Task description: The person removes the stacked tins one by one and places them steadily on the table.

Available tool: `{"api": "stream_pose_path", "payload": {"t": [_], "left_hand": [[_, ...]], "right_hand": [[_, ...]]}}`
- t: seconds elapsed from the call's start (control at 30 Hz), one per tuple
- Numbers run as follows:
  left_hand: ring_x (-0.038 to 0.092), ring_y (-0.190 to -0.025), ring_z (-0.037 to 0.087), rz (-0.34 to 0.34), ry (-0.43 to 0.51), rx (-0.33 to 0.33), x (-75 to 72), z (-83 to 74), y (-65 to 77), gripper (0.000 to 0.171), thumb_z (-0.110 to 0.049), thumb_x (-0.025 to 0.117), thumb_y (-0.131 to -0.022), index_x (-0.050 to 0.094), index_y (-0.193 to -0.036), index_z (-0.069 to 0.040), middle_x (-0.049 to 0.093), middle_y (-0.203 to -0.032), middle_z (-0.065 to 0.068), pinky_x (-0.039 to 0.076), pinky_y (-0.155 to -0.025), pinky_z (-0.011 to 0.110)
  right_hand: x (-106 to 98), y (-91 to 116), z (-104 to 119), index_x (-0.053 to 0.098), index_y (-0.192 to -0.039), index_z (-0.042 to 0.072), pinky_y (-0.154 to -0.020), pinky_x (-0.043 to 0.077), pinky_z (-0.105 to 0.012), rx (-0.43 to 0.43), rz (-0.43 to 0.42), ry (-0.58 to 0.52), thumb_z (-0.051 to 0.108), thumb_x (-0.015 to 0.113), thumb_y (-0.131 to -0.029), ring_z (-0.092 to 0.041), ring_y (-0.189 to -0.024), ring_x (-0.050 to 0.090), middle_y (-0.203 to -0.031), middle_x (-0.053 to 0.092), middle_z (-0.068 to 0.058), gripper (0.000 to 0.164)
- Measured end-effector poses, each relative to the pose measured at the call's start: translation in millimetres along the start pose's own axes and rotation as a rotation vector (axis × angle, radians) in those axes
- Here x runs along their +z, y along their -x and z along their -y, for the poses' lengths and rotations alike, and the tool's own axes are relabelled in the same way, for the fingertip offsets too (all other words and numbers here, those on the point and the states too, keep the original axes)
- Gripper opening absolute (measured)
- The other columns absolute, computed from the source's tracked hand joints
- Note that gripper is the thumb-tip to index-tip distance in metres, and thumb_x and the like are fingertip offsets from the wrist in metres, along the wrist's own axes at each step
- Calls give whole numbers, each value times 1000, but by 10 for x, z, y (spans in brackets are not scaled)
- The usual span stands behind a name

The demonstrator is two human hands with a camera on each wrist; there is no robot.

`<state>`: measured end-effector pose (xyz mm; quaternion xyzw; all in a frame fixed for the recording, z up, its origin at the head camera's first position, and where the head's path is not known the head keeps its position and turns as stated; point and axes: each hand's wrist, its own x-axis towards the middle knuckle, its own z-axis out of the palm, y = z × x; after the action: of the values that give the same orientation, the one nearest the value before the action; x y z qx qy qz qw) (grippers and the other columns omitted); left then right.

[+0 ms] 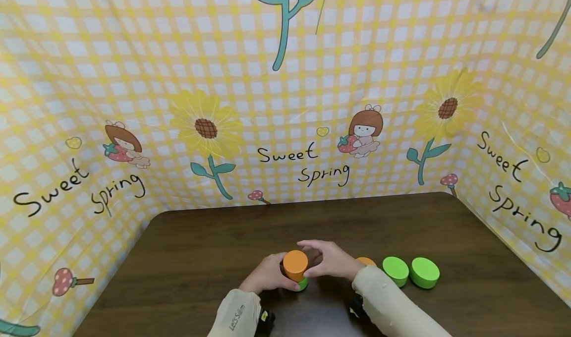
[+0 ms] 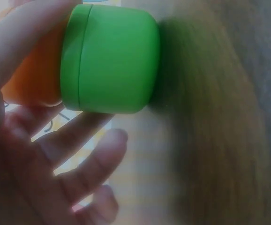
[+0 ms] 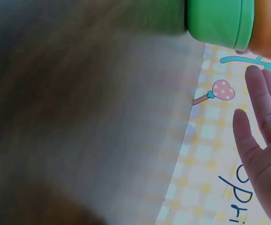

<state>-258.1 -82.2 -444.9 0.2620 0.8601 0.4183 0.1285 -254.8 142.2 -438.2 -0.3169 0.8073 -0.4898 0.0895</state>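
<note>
On the dark table, an orange round container (image 1: 295,263) sits on top of a green round lidded container (image 1: 302,284). My left hand (image 1: 267,273) holds this stack from the left, thumb across the front near where the two meet. In the left wrist view the green container (image 2: 116,58) fills the top and the orange one (image 2: 34,77) is partly covered by the thumb. To the right of the stack is my right hand (image 1: 332,260), thumb close to the orange container and fingers loosely spread; whether the thumb touches it I cannot tell.
Two more green round containers (image 1: 395,270) (image 1: 425,271) stand side by side at the right. Another orange container (image 1: 366,261) is mostly hidden behind my right wrist. A yellow checkered cloth (image 1: 285,94) surrounds the wooden table (image 1: 200,248) at its back and sides.
</note>
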Motion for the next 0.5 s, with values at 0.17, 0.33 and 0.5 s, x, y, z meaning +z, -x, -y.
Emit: {"api": "stream_pose_path", "payload": {"t": [0.17,0.33,0.5], "left_hand": [[59,-90,19,-4,3,8,14,11,-9,52,-14,87,-66,64,-111,0,66,-101,3,46,-82,42],[59,-90,19,-7,-9,12,26,0,-3,52,-13,87,-65,64,-110,0,66,-101,3,46,-81,41],[59,-89,19,7,7,-4,16,-24,11,51,-12,87,-66,64,-110,0,66,-100,3,46,-80,41]], "right_hand": [[44,-35,-3,45,-138,-6,-80,51,-26,-19,29,-20,11,78,-80,-16,-97,62,-125,56,-19,68],[89,-56,6,46,-137,-8,-81,50,-25,-35,35,-37,10,78,-80,-14,-98,62,-122,58,-17,67],[105,-66,21,48,-135,-7,-80,50,-24,-14,35,-42,10,77,-81,-13,-97,61,-122,59,-15,64]]}}
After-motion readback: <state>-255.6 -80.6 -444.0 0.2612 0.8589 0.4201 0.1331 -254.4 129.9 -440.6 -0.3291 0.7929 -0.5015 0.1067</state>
